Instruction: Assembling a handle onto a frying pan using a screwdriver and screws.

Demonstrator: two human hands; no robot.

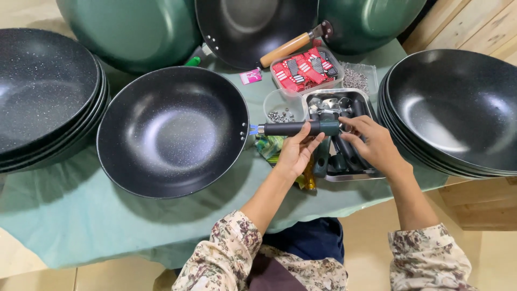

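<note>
A black speckled wok (172,132) sits on the desk (70,215), which is covered in pale green cloth, and serves as the reference for all positions below. A dark handle (299,128) projects from the wok's right rim, its long axis running level, left to right, away from the pan. The left hand (295,153) comes up from below the handle with its fingers (312,144) curled against the underside of the grip, closed on it about midway along. The right hand (371,143) is at the far end of the handle, the end away from the wok, with its fingers (353,125) pinched narrow at the green end cap; whether they hold a small part there cannot be told. Of the two, the left hand lies nearer the wok. Directly beyond the handle, right of the wok, stands a metal tray (344,175) of dark handles and fittings, with a clear tub of screws (280,113) just left of it and a tub of red packets (306,67) further back. Stacks of black woks (458,108) lie well to the right, and another stack (43,91) to the left of the reference wok. Green wok undersides (134,29) rest behind it.
</note>
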